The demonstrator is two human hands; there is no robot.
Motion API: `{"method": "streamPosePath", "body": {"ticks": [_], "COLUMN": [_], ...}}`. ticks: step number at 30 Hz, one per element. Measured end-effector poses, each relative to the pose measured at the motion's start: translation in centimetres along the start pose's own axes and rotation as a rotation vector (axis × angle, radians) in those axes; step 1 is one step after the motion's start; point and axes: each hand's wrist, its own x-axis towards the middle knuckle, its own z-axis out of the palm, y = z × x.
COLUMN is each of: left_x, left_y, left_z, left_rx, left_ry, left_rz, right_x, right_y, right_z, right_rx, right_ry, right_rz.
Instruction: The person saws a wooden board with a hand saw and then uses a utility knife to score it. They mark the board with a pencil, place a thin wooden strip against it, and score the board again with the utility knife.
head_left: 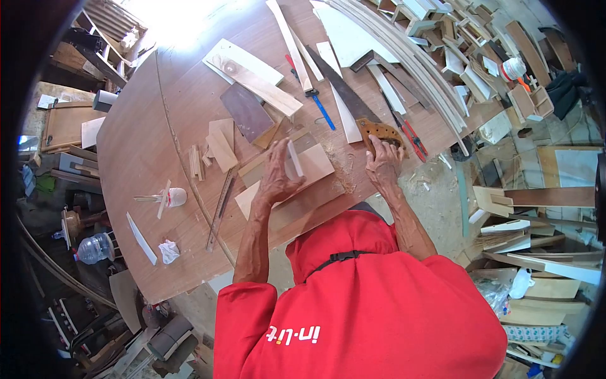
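My left hand [278, 177] is closed around a small white-edged wood piece [294, 159], held over a pale wooden board [315, 169] near the table's front edge. To the right, my right hand [384, 159] has its fingers on the wooden handle of a handsaw [353, 101]. The saw lies flat, its blade pointing away to the upper left. Sawdust [344, 170] is scattered between the two hands. A dark brown panel [246, 114] and a small wooden block [221, 144] lie beyond my left hand.
On the table [139, 189] are a try square [363, 61], a blue-and-red clamp [323, 112], red-handled pliers-like tool [413, 140], a metal ruler [221, 211], a white-red container [177, 197] and long strips [416, 57]. Wood offcuts [543, 265] crowd the floor at right.
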Motion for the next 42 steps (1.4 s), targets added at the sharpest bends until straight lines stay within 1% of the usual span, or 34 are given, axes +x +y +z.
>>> {"method": "streamPosePath", "body": {"ticks": [1, 2, 3, 5, 9, 11, 12, 14, 15, 17, 18, 20, 22, 24, 27, 31, 36, 42], "left_x": [0.0, 0.0, 0.0, -0.3, -0.7, -0.8, -0.8, -0.9, -0.9, -0.8, -0.8, -0.6, -0.8, -0.9, -1.1, -1.2, -1.2, -1.2], "left_y": [0.9, 1.0, 1.1, 1.5, 0.2, -0.2, -0.3, -0.5, -0.7, -1.0, -1.2, -1.3, -1.3, -1.4, -1.5, -1.7, -1.5, -1.0], "left_z": [0.1, 0.6, 1.2, 2.5, 4.3, 4.9, 5.0, 5.3, 5.5, 5.8, 6.0, 6.1, 6.0, 5.6, 5.2, 5.4, 5.5, 5.2], "left_rx": [-0.006, 0.08, 0.081, 0.138, 0.045, 0.057, 0.068, 0.082, 0.093, 0.066, 0.039, 0.078, 0.118, 0.192, 0.173, 0.166, 0.07, 0.101], "left_ry": [-0.049, -0.086, -0.088, -0.034, 0.061, 0.089, 0.122, 0.133, 0.143, 0.159, 0.174, 0.175, 0.175, 0.102, 0.067, 0.083, 0.072, 0.044], "left_rz": [0.0, 0.041, 0.039, 0.047, 0.061, 0.074, 0.087, 0.087, 0.096, 0.089, 0.079, 0.095, 0.105, 0.032, 0.016, 0.026, -0.036, -0.062], "right_x": [0.0, 0.0, 0.0, 0.0, 0.0, -0.1, -0.1, -0.2, -0.5, -1.0, -1.4, -1.9, -2.1, -2.0, -2.0, -2.2, -2.1, -2.2], "right_y": [0.0, 0.0, 0.0, 0.0, -0.3, -0.9, -1.4, -2.6, -3.1, -4.2, -4.8, -6.1, -6.7, -6.8, -6.8, -7.0, -7.1, -7.2], "right_z": [-0.1, -0.1, -0.1, 0.0, -0.8, -1.5, -2.0, -2.8, -2.5, -1.7, -1.2, -0.1, 0.4, 0.6, 0.7, 0.6, 0.5, 0.4], "right_rx": [0.028, 0.057, 0.059, 0.049, 0.051, 0.054, 0.057, 0.204, 0.205, 0.464, 0.463, 0.519, 0.493, 0.463, 0.475, 0.477, 0.501, 0.495], "right_ry": [0.002, 0.003, 0.002, 0.002, -0.001, 0.093, 0.09, 0.195, 0.194, -0.04, -0.039, -0.179, -0.166, -0.152, -0.125, -0.146, -0.148, -0.159], "right_rz": [-0.004, -0.009, -0.008, -0.009, -0.012, -0.021, -0.022, -0.089, -0.089, -0.268, -0.267, -0.331, -0.33, -0.329, -0.321, -0.298, -0.282, -0.263]}}
